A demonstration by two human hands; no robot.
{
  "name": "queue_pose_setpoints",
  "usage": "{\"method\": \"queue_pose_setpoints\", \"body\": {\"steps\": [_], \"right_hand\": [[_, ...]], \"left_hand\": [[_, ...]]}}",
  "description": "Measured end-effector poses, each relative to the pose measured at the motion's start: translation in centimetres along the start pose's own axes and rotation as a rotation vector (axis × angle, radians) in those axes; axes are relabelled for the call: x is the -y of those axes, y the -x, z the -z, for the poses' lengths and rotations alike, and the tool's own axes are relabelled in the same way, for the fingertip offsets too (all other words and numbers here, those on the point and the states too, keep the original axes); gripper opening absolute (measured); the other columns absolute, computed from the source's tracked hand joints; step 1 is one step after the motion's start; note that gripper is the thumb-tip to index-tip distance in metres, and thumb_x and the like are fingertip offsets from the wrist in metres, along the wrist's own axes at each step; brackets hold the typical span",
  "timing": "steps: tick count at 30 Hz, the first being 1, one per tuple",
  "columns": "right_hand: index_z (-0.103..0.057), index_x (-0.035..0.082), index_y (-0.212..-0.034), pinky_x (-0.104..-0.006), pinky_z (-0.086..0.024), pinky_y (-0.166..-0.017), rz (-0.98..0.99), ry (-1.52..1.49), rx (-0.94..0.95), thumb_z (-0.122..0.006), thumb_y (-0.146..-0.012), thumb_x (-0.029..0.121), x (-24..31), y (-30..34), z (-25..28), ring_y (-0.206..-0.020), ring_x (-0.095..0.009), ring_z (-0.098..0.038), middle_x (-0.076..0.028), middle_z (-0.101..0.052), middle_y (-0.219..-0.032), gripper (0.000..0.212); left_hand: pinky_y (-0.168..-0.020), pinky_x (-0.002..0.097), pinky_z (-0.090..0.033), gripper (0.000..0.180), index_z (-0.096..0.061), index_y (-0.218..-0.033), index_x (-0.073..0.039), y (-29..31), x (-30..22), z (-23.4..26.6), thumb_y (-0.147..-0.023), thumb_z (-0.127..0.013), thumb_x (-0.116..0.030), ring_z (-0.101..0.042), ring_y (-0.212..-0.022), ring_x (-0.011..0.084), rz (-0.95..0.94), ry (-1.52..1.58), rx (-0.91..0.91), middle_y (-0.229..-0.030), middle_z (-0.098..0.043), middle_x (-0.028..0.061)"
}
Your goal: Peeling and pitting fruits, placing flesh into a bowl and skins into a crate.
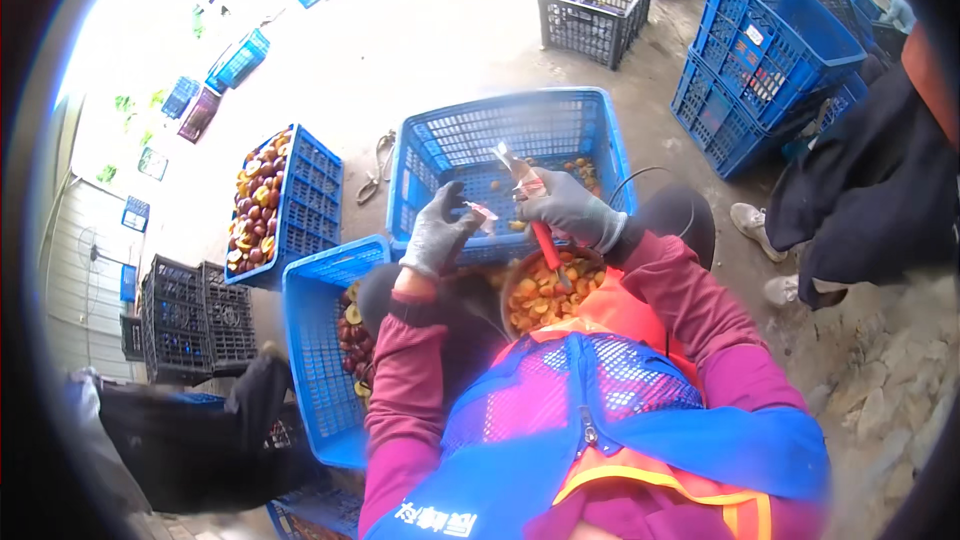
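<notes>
My left hand (440, 231), in a grey glove, pinches a small white-and-red scrap of wrapper (482, 214). To its right, my gloved right hand (572, 207) closes around a red-handled tool (545, 244), whose metal end points down. The same hand grips a small packet (524, 176) with red print and a pale, clear-looking tip; its contents I cannot make out. Both hands are above the near part of a blue crate (403, 180) that has a few fruit pieces in it. Below my right hand, a round container holds cut orange-yellow fruit (541, 302).
Beside my left arm stands a blue crate (312, 360) with dark red fruit; another crate (312, 195) of halved fruit lies beyond. Stacked blue crates (722, 105) and a person's dark-clothed legs (860, 180) are at right. Black crates (200, 318) stand at left, another (590, 15) farther off.
</notes>
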State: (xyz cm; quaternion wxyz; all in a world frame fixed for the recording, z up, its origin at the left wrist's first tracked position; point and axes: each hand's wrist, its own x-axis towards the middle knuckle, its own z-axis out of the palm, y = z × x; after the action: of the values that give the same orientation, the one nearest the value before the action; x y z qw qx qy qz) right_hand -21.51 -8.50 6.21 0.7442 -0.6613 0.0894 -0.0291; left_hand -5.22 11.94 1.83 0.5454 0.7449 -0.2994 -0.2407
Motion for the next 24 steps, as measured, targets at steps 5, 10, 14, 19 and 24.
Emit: {"method": "queue_pose_setpoints", "body": {"steps": [5, 10, 14, 19, 24], "right_hand": [[-0.063, 0.0, -0.11, -0.0319, -0.054, -0.074, -0.046, 0.069, -0.205, -0.067, -0.092, 0.013, -4.7, -6.8, 7.6, -0.081, -0.016, -0.067, -0.007, -0.07, -0.095, 0.023], [-0.056, 0.006, -0.13, -0.0466, -0.056, -0.076, -0.143, 0.52, -0.396, -0.073, -0.088, 0.017, -10.8, -13.4, 10.8, -0.089, -0.042, -0.07, -0.023, -0.071, -0.103, 0.047], [-0.053, 0.005, -0.138, -0.0482, -0.056, -0.081, -0.242, 0.516, -0.328, -0.069, -0.09, 0.016, -14.7, -18.9, 13.2, -0.098, -0.044, -0.07, -0.023, -0.071, -0.109, 0.052], [-0.05, 0.0, -0.14, -0.0364, -0.059, -0.066, -0.558, 0.03, -0.52, -0.066, -0.092, 0.004, -17.3, -25.3, 18.6, -0.076, -0.024, -0.071, -0.015, -0.068, -0.097, 0.051], [-0.049, -0.003, -0.14, -0.0328, -0.06, -0.062, -0.663, -0.334, -0.612, -0.064, -0.093, -0.003, -17.7, -27.9, 19.8, -0.069, -0.02, -0.071, -0.008, -0.064, -0.093, 0.049]], "left_hand": [[-0.087, 0.0324, -0.055, 0.031, -0.07, -0.116, 0.003, -10.4, -1.9, -4.8, -0.089, -0.074, -0.011, -0.071, -0.097, 0.0199, -0.09, -0.402, 0.003, -0.106, -0.072, 0.0121], [-0.069, 0.0275, -0.051, 0.023, -0.071, -0.107, 0.003, -18.4, 4.1, -10.3, -0.089, -0.078, -0.01, -0.061, -0.075, 0.0093, 0.234, 0.163, 0.234, -0.089, -0.072, 0.0056], [-0.069, 0.0299, -0.051, 0.023, -0.07, -0.107, 0.004, -23.0, 12.3, -10.5, -0.089, -0.072, -0.009, -0.061, -0.075, 0.0114, 0.516, 0.236, 0.24, -0.085, -0.069, 0.0072], [-0.071, 0.0304, -0.048, 0.021, -0.069, -0.103, 0.003, -29.2, 13.6, -6.9, -0.096, -0.063, -0.016, -0.058, -0.075, 0.0125, 0.715, 0.443, -0.165, -0.084, -0.064, 0.0049], [-0.086, 0.0363, -0.052, 0.043, -0.064, -0.115, -0.002, -31.2, 16.5, -5.8, -0.109, -0.049, -0.041, -0.064, -0.097, 0.0206, 0.772, 0.523, -0.413, -0.11, -0.066, 0.0104]]}}
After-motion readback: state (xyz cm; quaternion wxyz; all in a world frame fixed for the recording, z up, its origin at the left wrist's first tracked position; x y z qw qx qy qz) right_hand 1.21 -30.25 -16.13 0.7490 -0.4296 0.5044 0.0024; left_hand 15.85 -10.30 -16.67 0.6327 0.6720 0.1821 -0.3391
